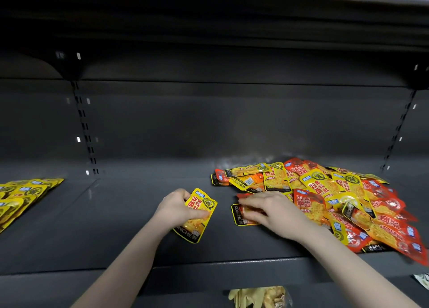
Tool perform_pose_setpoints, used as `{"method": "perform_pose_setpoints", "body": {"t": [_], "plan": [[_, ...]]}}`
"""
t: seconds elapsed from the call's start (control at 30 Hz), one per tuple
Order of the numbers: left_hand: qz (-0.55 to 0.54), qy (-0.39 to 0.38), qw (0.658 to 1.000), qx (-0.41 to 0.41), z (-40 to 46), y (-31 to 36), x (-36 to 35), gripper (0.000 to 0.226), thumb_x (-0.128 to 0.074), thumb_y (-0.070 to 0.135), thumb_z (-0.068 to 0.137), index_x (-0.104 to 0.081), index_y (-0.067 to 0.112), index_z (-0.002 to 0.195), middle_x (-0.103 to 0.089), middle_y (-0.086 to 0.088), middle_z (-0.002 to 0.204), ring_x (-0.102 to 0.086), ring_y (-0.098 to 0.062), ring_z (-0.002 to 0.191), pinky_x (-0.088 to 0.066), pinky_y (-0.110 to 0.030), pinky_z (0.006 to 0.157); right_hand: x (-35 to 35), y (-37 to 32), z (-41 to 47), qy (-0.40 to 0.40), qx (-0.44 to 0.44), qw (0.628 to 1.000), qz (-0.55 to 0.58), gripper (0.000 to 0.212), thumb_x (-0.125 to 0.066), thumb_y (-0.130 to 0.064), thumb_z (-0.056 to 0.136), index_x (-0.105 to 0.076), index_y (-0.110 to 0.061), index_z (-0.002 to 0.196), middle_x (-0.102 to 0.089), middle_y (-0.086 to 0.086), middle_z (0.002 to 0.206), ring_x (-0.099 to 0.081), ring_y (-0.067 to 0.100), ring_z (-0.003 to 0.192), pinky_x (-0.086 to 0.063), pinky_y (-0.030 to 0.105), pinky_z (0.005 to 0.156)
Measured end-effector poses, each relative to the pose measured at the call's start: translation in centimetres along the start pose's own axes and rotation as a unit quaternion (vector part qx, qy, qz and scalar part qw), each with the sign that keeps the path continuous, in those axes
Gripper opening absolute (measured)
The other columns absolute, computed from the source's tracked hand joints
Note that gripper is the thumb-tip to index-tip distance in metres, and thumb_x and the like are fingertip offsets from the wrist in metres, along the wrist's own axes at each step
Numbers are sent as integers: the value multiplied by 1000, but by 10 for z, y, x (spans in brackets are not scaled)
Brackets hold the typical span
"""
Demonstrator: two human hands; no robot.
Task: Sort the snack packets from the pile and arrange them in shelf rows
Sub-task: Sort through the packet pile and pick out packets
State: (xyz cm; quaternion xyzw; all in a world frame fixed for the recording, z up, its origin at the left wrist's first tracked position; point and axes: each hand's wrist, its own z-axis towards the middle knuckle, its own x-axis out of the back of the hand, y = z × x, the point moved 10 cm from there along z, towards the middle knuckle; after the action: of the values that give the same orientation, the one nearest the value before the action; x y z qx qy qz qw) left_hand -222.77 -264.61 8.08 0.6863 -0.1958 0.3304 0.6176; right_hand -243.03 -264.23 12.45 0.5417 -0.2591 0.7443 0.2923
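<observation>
- Sorting step, mid-pick: the left hand (176,209) grips a yellow packet (197,214), thumb curled across its face, just above the shelf (139,214).
- The right hand (274,211) lies on a packet at the pile's near edge (241,216); its fingers look blurred, loosely curved, so I cannot tell whether they pinch it.
- The mixed red-and-yellow pile (336,196) sits right; a yellow row (21,196) lies far left.
- Next, probably, carry the yellow one left to that row.

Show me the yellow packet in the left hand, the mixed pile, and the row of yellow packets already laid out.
yellow packet (199,217): head view, middle of its printed front.
pile of snack packets (325,187): head view, a yellow packet on top.
row of yellow packets (21,196): head view, middle of the row.
</observation>
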Motion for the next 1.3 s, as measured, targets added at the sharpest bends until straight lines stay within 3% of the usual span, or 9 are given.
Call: {"method": "perform_pose_setpoints", "body": {"t": [0.1,0.17,0.27,0.4,0.63,0.83,0.93,1.1,1.3], "plan": [[-17,2,1000,0,1,-2,1,45,-86,41,62,-56,20,88,-67,1,94,-63,-18,92,-52,-37,84,-1,11,-5,35,-26,995,-85,43,-56,-34,91,-49,-24,133,-68,1,103,-58,23,104,-43,31,93],[-23,3,1000,1,1,-2,1,49,-86,44,57,-56,19,89,-67,2,93,-63,-18,92,-52,-37,84,-2,5,-4,56,-6,990,-127,30,-70,-20,75,-67,-23,105,-68,-4,72,-65,18,76,-53,24,77],[-33,4,999,2,-1,-2,1,51,-86,44,56,-57,18,89,-67,2,91,-64,-19,91,-52,-37,82,-7,-2,-1,66,23,973,-222,26,-85,-22,46,-68,-21,66,-59,-6,48,-58,9,46,-46,16,53],[-42,3,999,3,-4,-2,2,54,-82,47,51,-58,17,89,-68,1,91,-64,-18,89,-52,-37,83,-3,-7,-1,69,17,962,-263,33,-86,-22,31,-66,-17,57,-51,-3,40,-53,10,40,-37,17,40],[-56,9,998,9,-3,-6,3,49,-86,40,59,-60,15,92,-69,1,92,-65,-19,90,-53,-39,86,2,-20,-17,96,90,991,2,24,-50,-11,74,-70,-23,75,-69,-11,72,-66,10,70,-51,21,66],[-80,7,997,22,-7,-5,4,56,-83,45,46,-61,16,89,-70,-1,91,-67,-20,88,-53,-41,85,3,-6,-24,16,-63,968,244,29,-53,2,77,-75,-17,79,-71,-12,87,-60,-7,90,-43,11,84],[-85,11,996,22,-7,-5,5,49,-86,40,52,-62,15,87,-71,-1,89,-67,-21,87,-53,-41,86,23,17,-25,107,-183,964,161,13,-58,-23,87,-71,-22,86,-70,-7,86,-63,9,86,-46,24,76],[-84,27,996,19,-8,-4,7,32,-83,31,69,-61,15,86,-69,-2,91,-65,-21,89,-51,-39,85,11,29,-19,-8,-342,938,-50,73,-37,-73,82,-62,-10,110,-51,7,119,-55,28,110,-46,35,83],[-123,43,991,22,-11,-6,13,27,-81,25,71,-60,16,84,-70,-4,90,-67,-22,87,-53,-40,85,-3,17,5,-76,-317,932,-159,78,-41,-74,81,-54,-12,127,-43,9,133,-37,28,126,-31,38,101]]}}
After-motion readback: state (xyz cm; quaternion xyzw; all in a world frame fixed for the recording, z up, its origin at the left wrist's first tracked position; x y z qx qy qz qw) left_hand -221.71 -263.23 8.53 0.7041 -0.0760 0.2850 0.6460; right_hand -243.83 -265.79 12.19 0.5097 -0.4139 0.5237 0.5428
